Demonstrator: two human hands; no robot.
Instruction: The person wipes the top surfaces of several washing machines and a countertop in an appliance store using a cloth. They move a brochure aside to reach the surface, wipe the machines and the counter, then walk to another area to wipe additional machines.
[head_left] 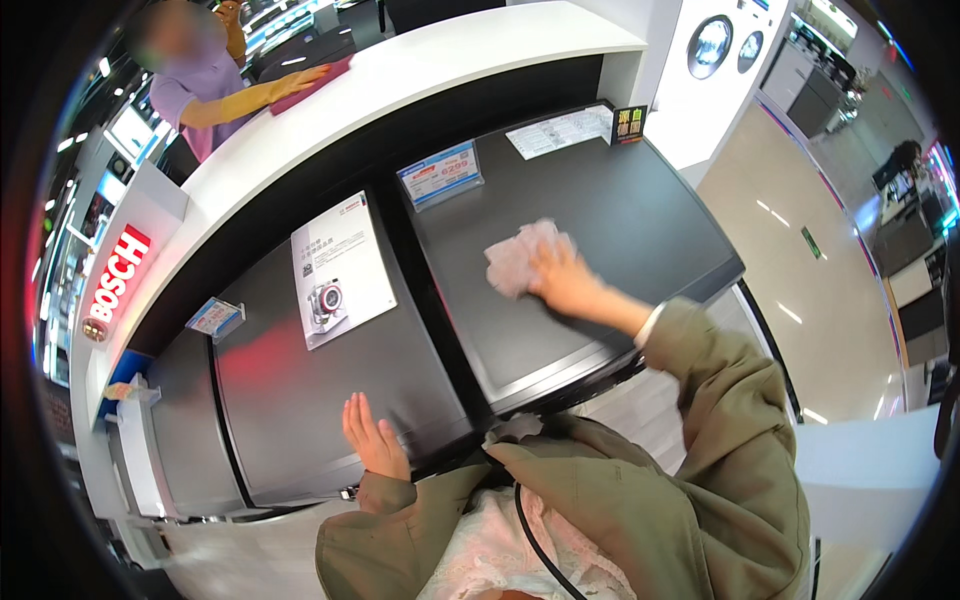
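Olive-green long-sleeved jacket [640, 500]: worn by the person, nearest item, between and behind the hands.

Left hand [372, 440]: released, fingers extended, holding nothing; near the front edge of a dark grey, flat rectangular appliance top [275, 425]; contact cannot be told.

Right hand [565, 278]: motion-blurred, fingers over a pale pink, crumpled fabric cloth [522, 260], grasping it against a second dark grey rectangular top [625, 215].

White rectangular printed sheet with a machine picture [342, 272]: lying flat beyond the left hand.

Small clear stand with a blue-and-white card [215, 318]: farther out, left of the left hand.

Larger clear stand with a blue-edged card [440, 177]: upright, beyond and left of the right hand.

White printed paper [560, 133]: flat, beyond the right hand; small black upright card [628, 125] just beside its right end.

White curved bench [480, 45]: beyond both hands.

Dark red folded cloth [320, 87]: on the bench, far beyond the left hand, under the hand of a co-worker in a lilac top [180, 88].
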